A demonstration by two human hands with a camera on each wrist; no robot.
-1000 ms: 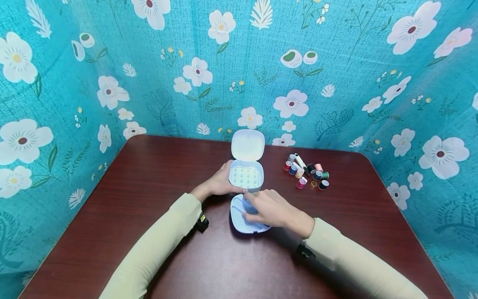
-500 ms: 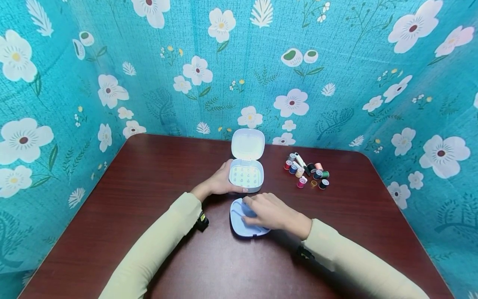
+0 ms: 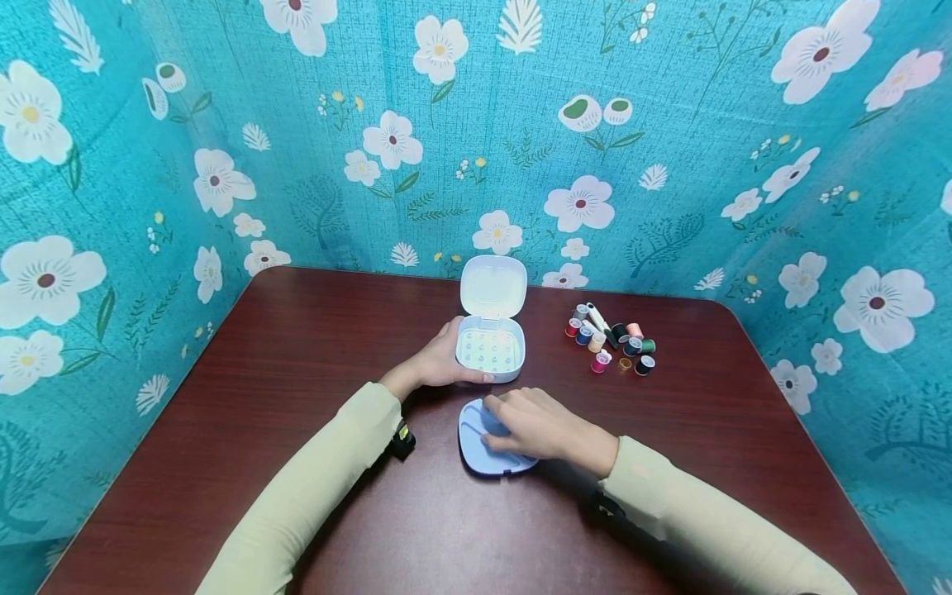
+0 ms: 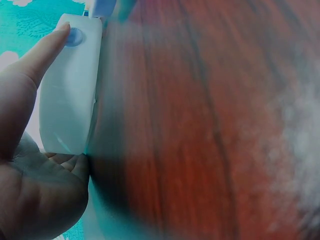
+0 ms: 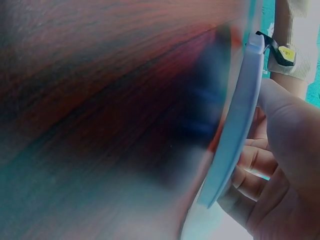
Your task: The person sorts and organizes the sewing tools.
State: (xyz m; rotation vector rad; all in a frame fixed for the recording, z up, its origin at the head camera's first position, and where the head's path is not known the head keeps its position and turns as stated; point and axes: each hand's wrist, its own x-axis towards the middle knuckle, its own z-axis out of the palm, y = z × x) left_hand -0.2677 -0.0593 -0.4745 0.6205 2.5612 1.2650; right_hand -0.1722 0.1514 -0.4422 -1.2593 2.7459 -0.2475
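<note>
My left hand [image 3: 442, 362] grips the left side of a small white box [image 3: 509, 375], thumb along its front. The lid [image 3: 494, 286] stands raised at the back, and small printed motifs show on the floor inside. In the left wrist view, the thumb tip touches a round button [image 4: 74, 37] on the box's front. Closer to me, my right hand [image 3: 545, 426] holds a pale blue tray [image 3: 478, 459] with curved ridges, fingers bent over its top. The right wrist view shows the tray edge-on, with a dark shadow on the table beside it. The hand covers the tray's right part.
Several thread spools [image 3: 601, 361] in different colours lie at the back right. Among them are a slim white-and-black tool [image 3: 597, 318] and a small yellow ring [image 3: 624, 364]. A flowered cloth [image 3: 446, 149] hangs behind the dark table [image 3: 335, 314].
My right hand has drawn the tray slightly towards me, widening the gap to the box. My left hand keeps its place on the box.
</note>
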